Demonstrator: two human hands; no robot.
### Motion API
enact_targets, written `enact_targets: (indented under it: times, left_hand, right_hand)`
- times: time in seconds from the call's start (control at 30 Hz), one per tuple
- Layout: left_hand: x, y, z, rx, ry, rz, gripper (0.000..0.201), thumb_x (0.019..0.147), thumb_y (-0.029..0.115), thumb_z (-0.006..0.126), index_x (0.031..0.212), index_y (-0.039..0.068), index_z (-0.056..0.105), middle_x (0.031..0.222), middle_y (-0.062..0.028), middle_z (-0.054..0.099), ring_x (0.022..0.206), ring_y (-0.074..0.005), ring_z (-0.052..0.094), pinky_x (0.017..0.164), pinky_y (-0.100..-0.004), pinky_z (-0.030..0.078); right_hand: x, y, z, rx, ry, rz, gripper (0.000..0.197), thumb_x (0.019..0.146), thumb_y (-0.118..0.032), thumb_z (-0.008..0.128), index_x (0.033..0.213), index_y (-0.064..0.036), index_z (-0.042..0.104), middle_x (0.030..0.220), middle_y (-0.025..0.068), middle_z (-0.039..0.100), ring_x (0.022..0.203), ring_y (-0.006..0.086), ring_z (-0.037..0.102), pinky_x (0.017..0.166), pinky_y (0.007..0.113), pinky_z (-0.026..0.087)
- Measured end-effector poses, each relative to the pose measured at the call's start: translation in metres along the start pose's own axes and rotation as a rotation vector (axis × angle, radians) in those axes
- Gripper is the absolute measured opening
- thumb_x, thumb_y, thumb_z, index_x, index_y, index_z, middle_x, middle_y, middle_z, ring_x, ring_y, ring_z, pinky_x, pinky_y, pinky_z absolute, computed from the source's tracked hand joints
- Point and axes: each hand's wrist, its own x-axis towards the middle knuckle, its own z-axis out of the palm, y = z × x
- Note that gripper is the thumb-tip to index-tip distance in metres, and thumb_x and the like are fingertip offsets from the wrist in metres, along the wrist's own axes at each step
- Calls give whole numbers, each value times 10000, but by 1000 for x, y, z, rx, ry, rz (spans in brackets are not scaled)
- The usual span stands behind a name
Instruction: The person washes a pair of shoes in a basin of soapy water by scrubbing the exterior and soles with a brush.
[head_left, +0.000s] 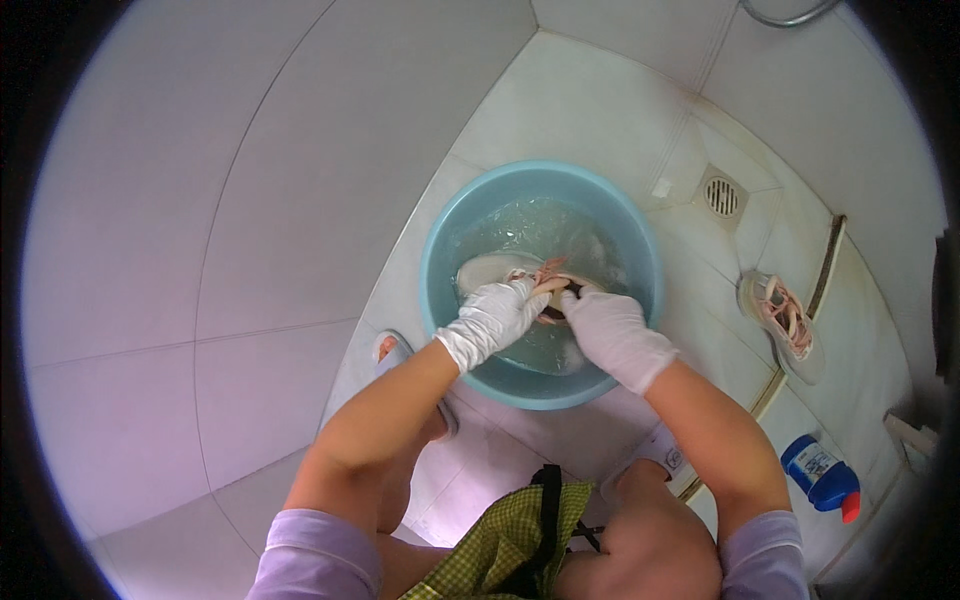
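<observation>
The left hand, in a thin white glove, has its fingers bent and its grip pinching the soft pink edge by the laces of a shoe. The right hand wears a white glove too. Its grip is closed on the same shoe at the hole where a foot goes in, with the fingertips partly hidden there. The two hands are side by side, almost touching.

The shoe is in a round blue tub. Its pale toe points left, and its pink laces stick up in the middle. It sits in cloudy water with some bubbles on top. I cannot tell if it touches the bottom.

The tub stands on pale floor tiles. To the far right of the tub is a square drain with slots. To the right is another shoe, pale with pink laces, next to a long dark line in the floor. On the near right, a blue bottle with a red cap lies on its side.

Near the tub, the person wears grey slippers and a yellow-green checked apron. A big grey wall is on the left.
</observation>
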Motion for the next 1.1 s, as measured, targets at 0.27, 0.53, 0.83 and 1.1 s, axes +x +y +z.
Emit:
enact_targets:
  times: [0.27, 0.53, 0.83, 1.1]
  left_hand:
    - [-9, -80, 3, 602, 203, 298, 1172, 539, 424, 880, 1463, 127, 224, 1382, -201, 422, 1185, -418, 500, 995, -453, 428]
    - [13, -75, 32, 223, 159, 27, 978, 545, 164, 866, 1380, 141, 357, 1197, -213, 557, 1098, -400, 565, 917, -445, 486]
    - [12, -88, 28, 84, 114, 27, 856, 527, 195, 887, 1267, 80, 472, 1208, -149, 570, 1122, -363, 551, 952, -428, 465]
    - [5, -103, 41, 300, 117, -69, 857, 623, 389, 824, 1338, 113, 441, 1243, -116, 564, 1164, -298, 537, 987, -461, 379]
  right_hand:
    - [-77, 10, -58, -18, -4, 102, 340, 903, -105, 459, 1215, -192, 563, 811, 163, 633, 727, 363, 663, 610, 459, 531]
    - [9, -17, -18, 13, 148, -107, 205, 915, -196, 501, 1081, -156, 615, 742, 124, 646, 687, 312, 654, 595, 444, 515]
    - [23, -16, -22, -248, 87, -52, 333, 899, -386, 558, 961, -69, 639, 789, 196, 668, 759, 367, 665, 680, 470, 527]
    - [13, -7, -74, 64, 17, 203, 329, 891, -385, 568, 853, -65, 635, 753, 184, 653, 722, 354, 659, 646, 439, 518]
